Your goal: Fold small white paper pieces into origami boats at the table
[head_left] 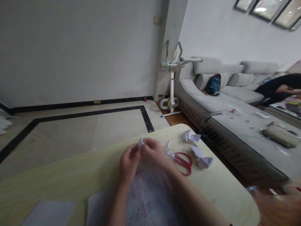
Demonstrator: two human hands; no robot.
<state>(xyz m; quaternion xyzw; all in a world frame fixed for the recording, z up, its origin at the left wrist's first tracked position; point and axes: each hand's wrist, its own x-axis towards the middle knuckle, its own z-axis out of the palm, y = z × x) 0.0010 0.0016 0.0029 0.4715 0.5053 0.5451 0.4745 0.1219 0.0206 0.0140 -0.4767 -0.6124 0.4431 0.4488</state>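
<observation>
Marked-up paper (pixel 150 194), maybe a notebook, sits closest, tucked under both forearms with the writing too blurry to read. Past it, left hand (pixel 129 158) and right hand (pixel 155 150) meet over a tiny white paper piece (pixel 140 142), fingers of both pinched onto it near the far side of the tabletop (pixel 77 172).

Main worry, imo: squeeze too hard or pull unevenly and something that small could crumple or rip. Lose the pinch and it might hop over the far edge onto the floor (pixel 117 130). Also, the red-handled scissors (pixel 182 163) lie just beside the right forearm, so a careless swing could shove them into the upper folded paper (pixel 186 136) or lower folded paper (pixel 205 162), both close to the right edge.

Room-wise, right is tight. Left is roomier, with just a plain sheet (pixel 50 212) low down on that side.
</observation>
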